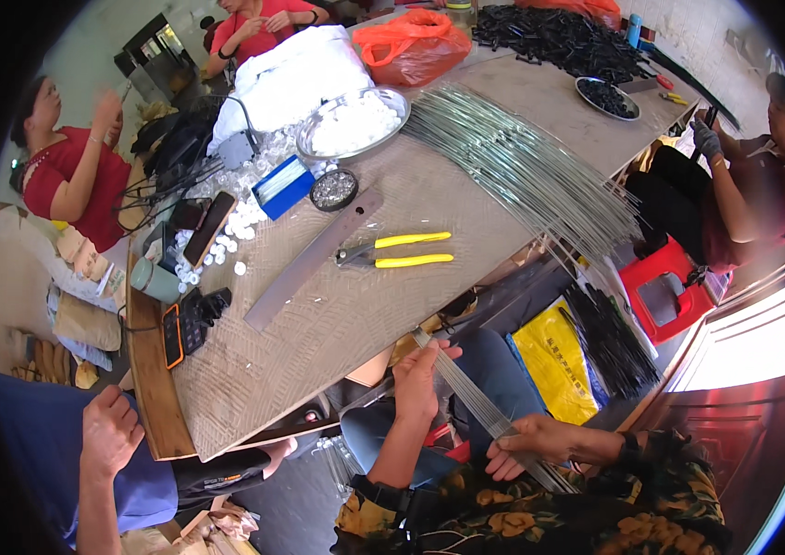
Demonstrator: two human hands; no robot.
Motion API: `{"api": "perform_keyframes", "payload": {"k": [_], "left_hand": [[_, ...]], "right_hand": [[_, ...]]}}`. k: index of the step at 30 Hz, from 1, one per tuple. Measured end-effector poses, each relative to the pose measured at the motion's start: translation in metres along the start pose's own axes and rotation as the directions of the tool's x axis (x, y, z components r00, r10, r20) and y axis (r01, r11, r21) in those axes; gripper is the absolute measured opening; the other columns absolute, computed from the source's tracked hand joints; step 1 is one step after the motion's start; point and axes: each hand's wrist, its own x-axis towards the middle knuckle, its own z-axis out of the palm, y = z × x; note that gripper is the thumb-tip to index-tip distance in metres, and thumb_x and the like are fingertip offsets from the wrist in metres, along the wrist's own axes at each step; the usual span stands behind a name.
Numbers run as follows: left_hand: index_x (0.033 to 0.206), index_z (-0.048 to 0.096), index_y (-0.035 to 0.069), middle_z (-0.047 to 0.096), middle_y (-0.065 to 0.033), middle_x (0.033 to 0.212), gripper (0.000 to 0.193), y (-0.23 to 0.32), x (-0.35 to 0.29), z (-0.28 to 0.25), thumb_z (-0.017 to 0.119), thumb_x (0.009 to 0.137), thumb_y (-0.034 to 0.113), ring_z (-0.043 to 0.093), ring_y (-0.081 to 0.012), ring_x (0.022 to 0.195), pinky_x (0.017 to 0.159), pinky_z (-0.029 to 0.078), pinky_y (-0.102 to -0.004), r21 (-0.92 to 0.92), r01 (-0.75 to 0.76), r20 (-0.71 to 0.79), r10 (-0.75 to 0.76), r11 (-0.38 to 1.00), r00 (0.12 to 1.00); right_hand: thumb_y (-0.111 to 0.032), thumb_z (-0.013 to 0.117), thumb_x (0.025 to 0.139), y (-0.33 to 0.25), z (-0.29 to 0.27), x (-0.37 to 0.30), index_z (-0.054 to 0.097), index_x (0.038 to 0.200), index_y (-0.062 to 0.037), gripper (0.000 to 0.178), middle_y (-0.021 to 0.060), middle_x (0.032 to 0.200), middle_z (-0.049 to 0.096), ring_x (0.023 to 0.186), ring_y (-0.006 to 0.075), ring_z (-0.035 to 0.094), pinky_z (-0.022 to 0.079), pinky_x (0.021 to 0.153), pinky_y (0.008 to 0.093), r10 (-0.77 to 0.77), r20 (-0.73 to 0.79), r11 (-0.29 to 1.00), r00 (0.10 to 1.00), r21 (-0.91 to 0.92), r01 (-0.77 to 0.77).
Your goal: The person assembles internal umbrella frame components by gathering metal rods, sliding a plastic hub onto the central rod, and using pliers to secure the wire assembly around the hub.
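Note:
A bundle of thin metal wires (472, 392) runs slantwise over my lap, just off the table's near edge. My left hand (418, 377) is closed around its upper end. Lower down and to the right, my right hand (533, 440) grips the same bundle, and the wires' tail continues past it over my patterned clothing. On the table beyond lie cutting pliers (397, 250) with yellow handles, next to a long flat metal strip (314, 259). A large heap of similar long wires (522, 162) lies across the table's right side, its ends jutting over the edge.
Left on the table (253, 388) are a phone (173, 335), a blue box (283, 188), white round pieces and a bowl (352, 123) of white parts. Black parts (559, 39) pile up at the back. A red stool (665, 289) stands right. Co-workers sit around; one's hand (111, 431) is near left.

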Motion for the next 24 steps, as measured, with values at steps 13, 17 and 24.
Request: {"api": "perform_keyframes", "payload": {"k": [13, 17, 24], "left_hand": [[0.098, 0.057, 0.001, 0.065, -0.0105, 0.083, 0.024, 0.006, 0.010, 0.000, 0.055, 0.084, 0.020, 0.063, -0.0181, 0.078, 0.070, 0.047, -0.0284, 0.021, 0.014, 0.036, -0.015, 1.000, 0.999], [0.097, 0.058, -0.002, 0.064, -0.0124, 0.085, 0.024, 0.043, -0.037, 0.020, 0.055, 0.084, 0.018, 0.062, -0.0197, 0.078, 0.072, 0.047, -0.0285, 0.037, -0.084, 0.074, 0.081, 0.996, 0.994], [0.092, 0.062, -0.002, 0.065, -0.0123, 0.086, 0.027, 0.240, -0.088, 0.060, 0.056, 0.083, 0.023, 0.058, -0.0137, 0.082, 0.079, 0.043, -0.0276, 0.421, -0.560, 0.168, 0.545, 0.714, 0.821]], "right_hand": [[-0.013, 0.042, 0.091, -0.001, 0.001, -0.018, 0.047, 0.104, 0.0120, 0.029, 0.0261, 0.099, 0.058, 0.089, 0.0309, 0.061, 0.051, 0.079, 0.0356, -0.112, -0.009, 0.992, 0.994, -0.054, 0.111], [-0.013, 0.041, 0.092, -0.013, 0.021, -0.061, 0.047, 0.106, 0.0124, 0.030, 0.0259, 0.101, 0.057, 0.091, 0.0306, 0.060, 0.051, 0.080, 0.0349, -0.043, 0.017, 0.982, 0.999, -0.185, 0.046], [-0.020, 0.041, 0.092, -0.121, 0.110, -0.061, 0.047, 0.109, 0.0086, 0.034, 0.0223, 0.102, 0.058, 0.090, 0.0260, 0.061, 0.052, 0.078, 0.0327, -0.314, 0.381, 0.806, 0.870, -0.377, 0.456]]}}
